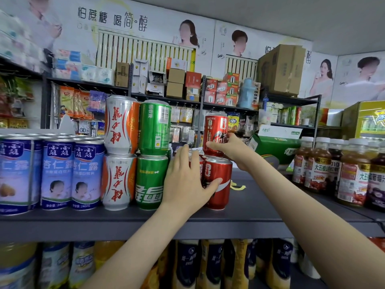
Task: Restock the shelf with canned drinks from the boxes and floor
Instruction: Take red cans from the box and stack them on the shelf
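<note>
Wall poster [112, 19], upper left, reads "怕蔗糖 喝简·醇"; blue cans [86, 174], lower left, read "露露 杏仁露" and "240mL".

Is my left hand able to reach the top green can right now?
Probably yes: the top green can stands up-left of the left hand, which rests on the lower red cans, with nothing between; the right hand grips the upper red can farther right.

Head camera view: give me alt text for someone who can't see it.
A person's right hand grips the upper red can above others on a grey shelf; the left hand presses against the lower red can. Green cans, white cans and blue cans stand to their left.
</note>
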Demonstrator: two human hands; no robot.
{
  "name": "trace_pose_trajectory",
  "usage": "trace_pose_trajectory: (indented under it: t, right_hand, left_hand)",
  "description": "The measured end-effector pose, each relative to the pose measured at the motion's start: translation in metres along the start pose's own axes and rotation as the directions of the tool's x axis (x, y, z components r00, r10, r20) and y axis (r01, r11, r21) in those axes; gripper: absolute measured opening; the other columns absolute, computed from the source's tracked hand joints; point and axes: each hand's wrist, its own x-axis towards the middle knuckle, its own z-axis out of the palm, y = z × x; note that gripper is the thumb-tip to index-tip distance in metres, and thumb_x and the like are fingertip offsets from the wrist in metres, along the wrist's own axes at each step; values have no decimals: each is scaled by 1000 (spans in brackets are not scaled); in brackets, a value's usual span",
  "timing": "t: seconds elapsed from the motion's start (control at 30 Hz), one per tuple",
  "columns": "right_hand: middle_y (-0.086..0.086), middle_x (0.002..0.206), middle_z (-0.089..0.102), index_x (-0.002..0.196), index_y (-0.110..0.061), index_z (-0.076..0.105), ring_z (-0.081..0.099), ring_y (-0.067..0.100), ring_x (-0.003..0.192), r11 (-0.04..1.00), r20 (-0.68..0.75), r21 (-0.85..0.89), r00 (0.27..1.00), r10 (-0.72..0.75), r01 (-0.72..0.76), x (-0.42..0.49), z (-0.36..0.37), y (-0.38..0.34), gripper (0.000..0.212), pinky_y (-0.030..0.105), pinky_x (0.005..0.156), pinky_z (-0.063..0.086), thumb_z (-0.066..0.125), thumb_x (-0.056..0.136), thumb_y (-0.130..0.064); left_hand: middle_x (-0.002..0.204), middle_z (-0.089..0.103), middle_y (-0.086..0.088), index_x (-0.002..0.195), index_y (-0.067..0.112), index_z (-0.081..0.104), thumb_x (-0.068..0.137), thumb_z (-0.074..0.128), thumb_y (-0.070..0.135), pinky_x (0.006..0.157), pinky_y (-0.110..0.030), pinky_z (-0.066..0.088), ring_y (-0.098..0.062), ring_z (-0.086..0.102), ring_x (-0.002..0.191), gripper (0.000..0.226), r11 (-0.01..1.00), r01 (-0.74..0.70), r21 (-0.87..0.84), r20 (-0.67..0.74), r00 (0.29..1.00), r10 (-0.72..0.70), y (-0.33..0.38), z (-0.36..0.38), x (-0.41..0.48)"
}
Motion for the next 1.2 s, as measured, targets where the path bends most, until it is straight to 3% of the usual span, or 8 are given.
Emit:
trace_pose_trajectory:
  t: [0.13,0.33,0.43,0.53,0.7,1.0,1.1,1.2]
  right_hand:
    - [-10,92,56,112,-17,43,51,0,75,999,-5,-42,1000,-10,10,-10,-4,-4,37,15,58,39,69,86,-20]
    - [7,135,48,140,-8,31,45,12,102,979,-117,-187,987,-109,86,-40,-9,-2,64,26,82,36,64,89,-29]
    - [7,144,41,143,-8,31,40,18,128,919,-200,-347,943,-267,187,-61,-9,9,64,27,98,33,62,90,-28]
    - [7,139,43,140,-7,35,37,18,130,819,-198,-458,858,-473,346,-96,-6,19,56,20,100,27,59,92,-21]
    - [2,135,46,137,-10,39,36,12,129,673,-82,-487,738,-670,557,-176,17,30,52,15,106,23,60,89,-16]
    - [8,136,46,139,-6,40,37,17,130,698,319,-243,735,-599,674,-285,128,73,52,28,108,32,52,93,-28]
    - [5,140,41,142,-10,35,34,17,132,716,498,-123,667,-555,688,-324,188,74,53,28,106,31,54,94,-24]
    - [3,144,37,144,-12,31,31,18,135,711,629,-6,555,-544,703,-362,252,69,55,30,107,31,53,95,-23]
  left_hand:
    - [130,53,-23,122,3,55,77,47,62,97,-46,44,-37,53,121,75,997,-47,61,-50,997,50,4,-4,0]
    - [129,52,-26,119,1,58,74,66,47,99,-49,44,-41,50,122,64,987,-98,129,-25,994,102,9,-11,-1]
    - [129,51,-26,119,1,58,79,54,45,100,-50,45,-41,50,121,59,985,-115,127,-39,992,120,13,-16,-6]
    - [130,51,-23,123,3,55,82,41,46,101,-46,43,-38,50,121,61,991,-105,81,-54,993,109,19,-27,-19]
    - [131,53,-17,128,5,52,86,48,41,100,-36,40,-30,51,121,55,993,-110,35,-134,984,114,27,-62,-72]
    - [127,56,-16,124,2,56,88,45,37,89,-33,47,-29,57,111,52,957,104,270,69,990,-127,-24,-136,-251]
    - [126,56,-14,125,4,54,86,42,39,83,-36,52,-30,60,108,54,891,262,370,172,923,-343,-54,-173,-330]
    - [131,51,-10,132,7,48,90,51,35,82,-35,51,-28,55,114,51,776,434,458,200,800,-566,-78,-220,-403]
